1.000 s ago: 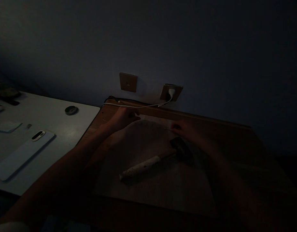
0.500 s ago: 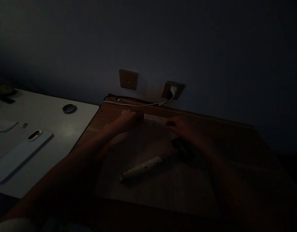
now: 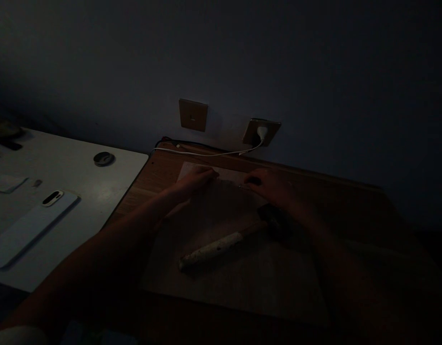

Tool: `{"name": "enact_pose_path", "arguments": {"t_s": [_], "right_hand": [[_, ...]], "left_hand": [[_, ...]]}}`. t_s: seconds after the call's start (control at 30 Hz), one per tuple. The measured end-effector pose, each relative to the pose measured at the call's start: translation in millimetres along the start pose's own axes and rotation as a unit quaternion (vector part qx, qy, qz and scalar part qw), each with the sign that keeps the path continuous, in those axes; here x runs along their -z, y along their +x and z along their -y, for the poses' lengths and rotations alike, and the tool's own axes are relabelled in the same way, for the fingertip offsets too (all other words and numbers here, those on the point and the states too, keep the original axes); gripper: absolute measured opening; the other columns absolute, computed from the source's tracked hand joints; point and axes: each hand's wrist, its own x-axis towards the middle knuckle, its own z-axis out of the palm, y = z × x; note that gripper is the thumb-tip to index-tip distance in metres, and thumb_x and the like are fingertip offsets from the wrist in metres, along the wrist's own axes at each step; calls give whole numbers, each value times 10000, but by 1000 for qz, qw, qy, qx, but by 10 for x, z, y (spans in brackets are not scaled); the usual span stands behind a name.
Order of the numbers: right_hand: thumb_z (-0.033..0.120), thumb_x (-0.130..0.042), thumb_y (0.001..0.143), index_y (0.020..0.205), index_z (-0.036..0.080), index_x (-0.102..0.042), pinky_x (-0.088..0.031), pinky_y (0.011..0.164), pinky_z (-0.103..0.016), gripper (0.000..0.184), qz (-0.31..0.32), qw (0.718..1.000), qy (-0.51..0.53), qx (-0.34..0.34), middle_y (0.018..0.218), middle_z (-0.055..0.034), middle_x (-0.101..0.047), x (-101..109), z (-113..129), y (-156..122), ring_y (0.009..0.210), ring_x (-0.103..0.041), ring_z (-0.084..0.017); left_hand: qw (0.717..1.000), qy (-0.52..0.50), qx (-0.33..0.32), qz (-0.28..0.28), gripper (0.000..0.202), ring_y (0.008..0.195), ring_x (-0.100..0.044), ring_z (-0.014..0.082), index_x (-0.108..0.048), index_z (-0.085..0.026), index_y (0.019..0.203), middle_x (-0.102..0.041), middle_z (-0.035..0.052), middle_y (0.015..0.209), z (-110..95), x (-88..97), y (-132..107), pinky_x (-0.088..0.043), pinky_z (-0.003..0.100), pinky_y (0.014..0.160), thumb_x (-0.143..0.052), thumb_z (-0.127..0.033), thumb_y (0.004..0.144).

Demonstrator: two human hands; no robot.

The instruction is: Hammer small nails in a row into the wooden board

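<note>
The scene is very dark. My left hand lies with its fingers stretched out flat on the far edge of a pale sheet on the wooden table. My right hand rests at the same far edge, a little to the right, fingers curled in a pinch. A thin small thing seems to poke out at its fingertips, too dim to name. A hammer with a pale handle lies on the sheet below my hands, its dark head just beneath my right wrist.
A white table adjoins on the left, with a white phone case and a small round object. On the wall are a switch plate and a socket with a white plug; its cable runs along the table's back edge.
Both hands have slid toward the sheet's far edge and closer to each other. The hammer has stayed where it lay.
</note>
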Motion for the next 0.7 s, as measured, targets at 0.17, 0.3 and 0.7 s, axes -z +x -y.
{"name": "enact_pose_path", "arguments": {"t_s": [0.17,0.3,0.7], "right_hand": [[90,-671,913,989,197,-817,-534,893,-320,196,35,999,-2,1,1046,-84,-835,-113,138,66,998,-768,-244],[43,-642,897,996,177,-818,-522,934,-337,242,32,999,-15,14,1063,-108,-826,-94,210,81,1037,-757,-261],[2,-621,892,1060,161,-811,-519,933,-318,299,26,998,-35,35,1108,-124,-824,-202,383,219,1060,-757,-256]], "left_hand": [[936,325,-132,20,212,792,-692,204,-758,-170,1033,-753,50,847,-70,-49,-3,-492,278,702,-659,-263,870],[886,434,-162,36,276,928,-743,253,-788,-170,1067,-800,122,1031,-109,-123,14,-518,325,815,-547,-138,935],[995,91,-6,-40,283,556,-491,131,-528,-203,677,-526,-6,621,-73,-143,49,-370,264,546,-494,-292,943]]}}
